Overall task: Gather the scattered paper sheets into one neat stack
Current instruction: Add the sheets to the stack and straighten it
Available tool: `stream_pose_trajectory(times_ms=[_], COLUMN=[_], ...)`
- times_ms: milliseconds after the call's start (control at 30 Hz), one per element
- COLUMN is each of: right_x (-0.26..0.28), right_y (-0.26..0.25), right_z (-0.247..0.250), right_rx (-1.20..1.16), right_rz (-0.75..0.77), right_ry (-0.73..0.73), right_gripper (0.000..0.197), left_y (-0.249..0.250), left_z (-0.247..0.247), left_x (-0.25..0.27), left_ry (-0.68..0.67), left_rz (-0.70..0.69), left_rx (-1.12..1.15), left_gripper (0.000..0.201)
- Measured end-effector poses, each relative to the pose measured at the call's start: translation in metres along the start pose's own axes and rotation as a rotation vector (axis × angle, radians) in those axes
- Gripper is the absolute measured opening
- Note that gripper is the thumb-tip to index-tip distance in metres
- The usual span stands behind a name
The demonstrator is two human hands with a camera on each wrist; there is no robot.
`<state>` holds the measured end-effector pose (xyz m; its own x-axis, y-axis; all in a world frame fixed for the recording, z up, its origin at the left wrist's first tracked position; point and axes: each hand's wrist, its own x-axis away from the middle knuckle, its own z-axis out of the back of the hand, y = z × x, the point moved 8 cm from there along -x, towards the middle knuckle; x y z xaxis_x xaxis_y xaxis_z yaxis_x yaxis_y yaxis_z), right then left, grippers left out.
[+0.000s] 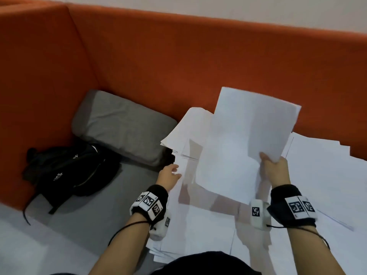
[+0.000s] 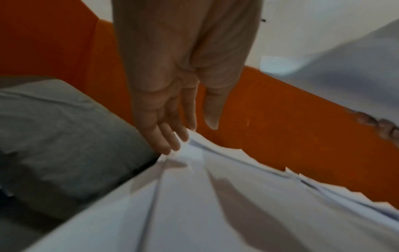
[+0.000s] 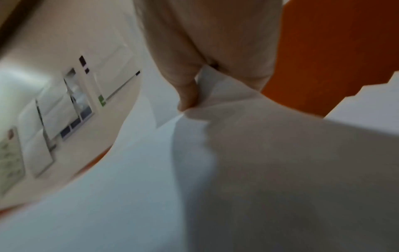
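White paper sheets [image 1: 208,215] lie scattered and overlapping over the grey seat. My right hand [image 1: 272,165] pinches the lower corner of a lifted bundle of sheets [image 1: 252,124], held tilted above the pile; in the right wrist view the thumb [image 3: 187,95] presses on that paper [image 3: 280,170]. My left hand [image 1: 169,172] hovers with straight fingers at the left edge of the pile. In the left wrist view its fingertips [image 2: 170,141] reach the edge of the sheets [image 2: 215,196], holding nothing.
An orange padded backrest [image 1: 178,56] walls the seat behind and on the left. A grey cushion [image 1: 123,124] lies left of the papers, and a black bag [image 1: 69,171] in front of it. More sheets [image 1: 317,165] spread toward the right edge.
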<state>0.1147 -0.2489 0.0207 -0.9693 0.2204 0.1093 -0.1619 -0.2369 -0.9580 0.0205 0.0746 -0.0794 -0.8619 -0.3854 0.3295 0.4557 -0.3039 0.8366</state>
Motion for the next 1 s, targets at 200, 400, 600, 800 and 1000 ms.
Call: stream_pose_trajectory(times_ms=[200,400,600,800,1000], right_x=[0.015,0.025,0.027,0.029,0.027], right_y=[0.089,0.11,0.108,0.107,0.109], right_z=[-0.036,-0.042,-0.042,-0.041,-0.04], right_rx=[0.513,0.589,0.608,0.589,0.577], right_rz=[-0.206,-0.241,-0.245,-0.242,-0.252], right_ry=[-0.317,-0.348,-0.348,-0.344,-0.344], right_gripper=[0.04,0.041,0.039,0.039,0.038], left_y=[-0.02,-0.024,-0.018,-0.012,-0.007], left_z=[-0.009,-0.006,-0.009,-0.006,-0.005], left_x=[-0.001,-0.002,0.003,0.007,0.002], left_ry=[0.039,0.065,0.045,0.079,0.096], left_rz=[0.044,0.069,0.088,0.076,0.038], left_rx=[-0.129,-0.219,-0.231,-0.174,0.036], left_gripper=[0.049,0.035,0.032,0.036,0.021])
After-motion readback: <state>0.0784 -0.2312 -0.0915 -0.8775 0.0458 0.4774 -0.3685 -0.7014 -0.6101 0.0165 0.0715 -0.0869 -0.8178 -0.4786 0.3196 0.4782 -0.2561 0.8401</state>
